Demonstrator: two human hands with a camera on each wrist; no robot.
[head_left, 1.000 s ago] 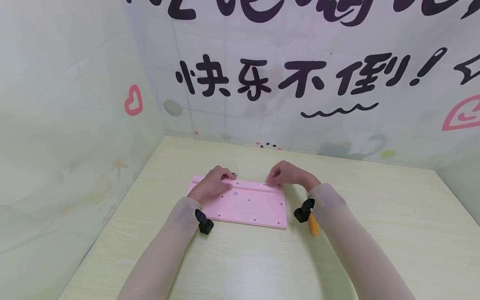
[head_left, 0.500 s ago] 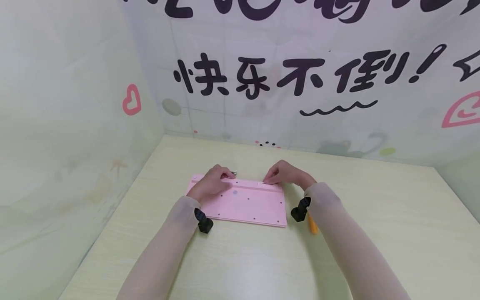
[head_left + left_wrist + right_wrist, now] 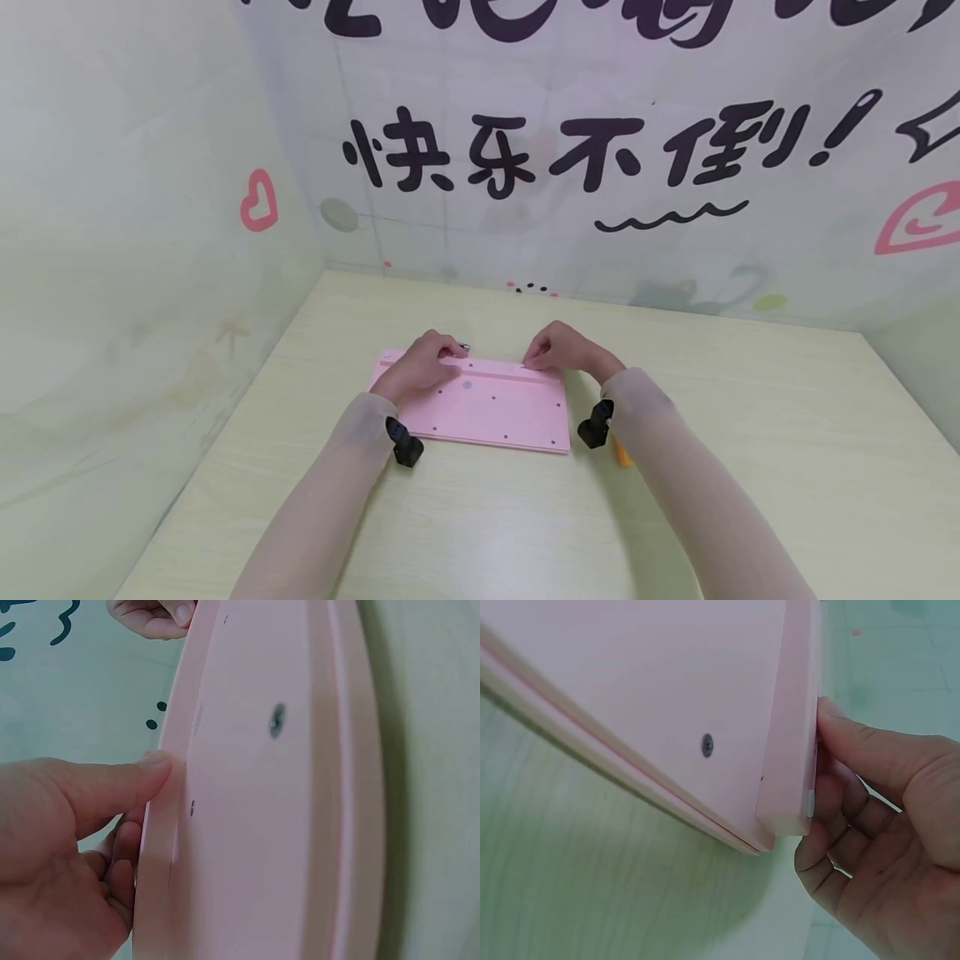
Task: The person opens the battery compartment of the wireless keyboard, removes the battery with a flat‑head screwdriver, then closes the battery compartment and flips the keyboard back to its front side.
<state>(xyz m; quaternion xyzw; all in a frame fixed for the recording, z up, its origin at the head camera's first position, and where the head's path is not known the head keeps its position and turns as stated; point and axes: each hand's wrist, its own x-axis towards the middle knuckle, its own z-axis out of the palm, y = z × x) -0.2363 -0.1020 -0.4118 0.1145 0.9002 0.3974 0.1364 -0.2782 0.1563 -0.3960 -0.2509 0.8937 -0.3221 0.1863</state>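
A flat pink keyboard (image 3: pixel 498 417) lies face down on the table, with several small dark screws in its underside and a raised strip along the far edge. My left hand (image 3: pixel 423 362) grips that strip; in the left wrist view the thumb (image 3: pixel 124 780) presses its top while the other fingers curl behind. My right hand (image 3: pixel 558 347) is at the strip's right part. The right wrist view shows the right thumb (image 3: pixel 877 754) against the strip's outer face, its fingers curled below, and a small pale patch (image 3: pixel 810 802) near the strip's end. Whatever lies under the thumb is hidden.
A small shiny metal object (image 3: pixel 465 347) lies just beyond the left fingertips, mostly hidden. An orange handle (image 3: pixel 623 452) lies on the table, partly covered by the right sleeve. Printed cloth walls (image 3: pixel 480 242) stand behind and left of the table (image 3: pixel 750 433).
My right hand has moved slightly left along the strip, and the dark slit visible earlier beside its fingertips no longer shows. The left hand keeps its hold; the whole view shifts slightly.
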